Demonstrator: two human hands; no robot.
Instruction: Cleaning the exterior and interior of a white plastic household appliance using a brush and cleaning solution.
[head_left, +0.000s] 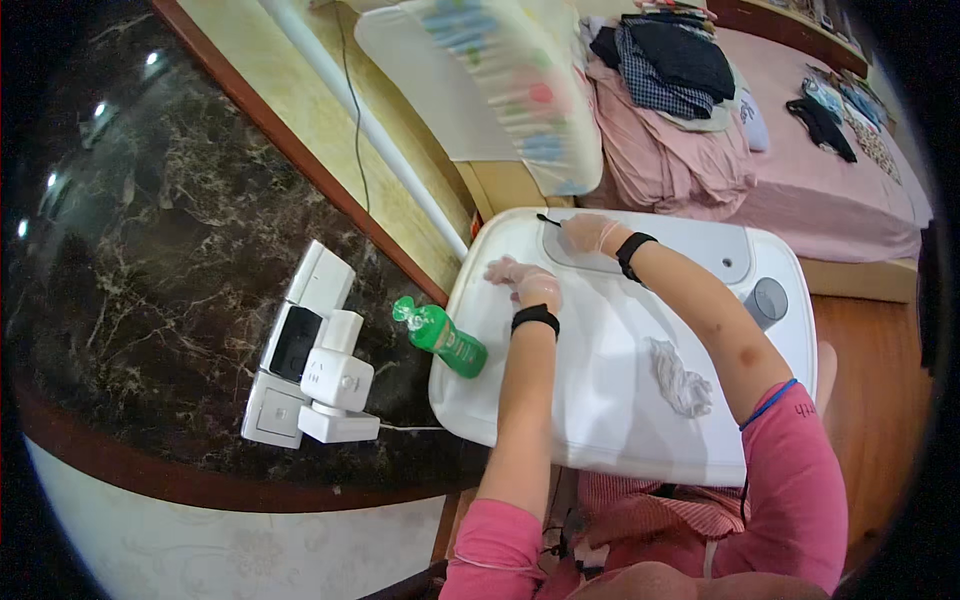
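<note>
A clear glove covers my left hand (529, 281), which is over the left part of a white plastic table (600, 390), its fingers apart and nothing seen in them. My right hand (589, 232), also gloved, grips a thin black-tipped tool (549, 220) above the grey panel (667, 244) at the table's far side. Most of that tool is hidden by the hand. A green plastic bottle (454, 345) stands near the left edge. On the right lie a crumpled white cloth or tissue (681, 379) and, near the edge, a clear grey cup (766, 301).
Left is a dark marble wall (172, 247) with sockets and white plugs (337, 379). A white pole (375, 135) slopes down to the table's corner. Beyond the table are a patterned padded cover (540, 90) and a pink bed (795, 202) with piled clothes (667, 64).
</note>
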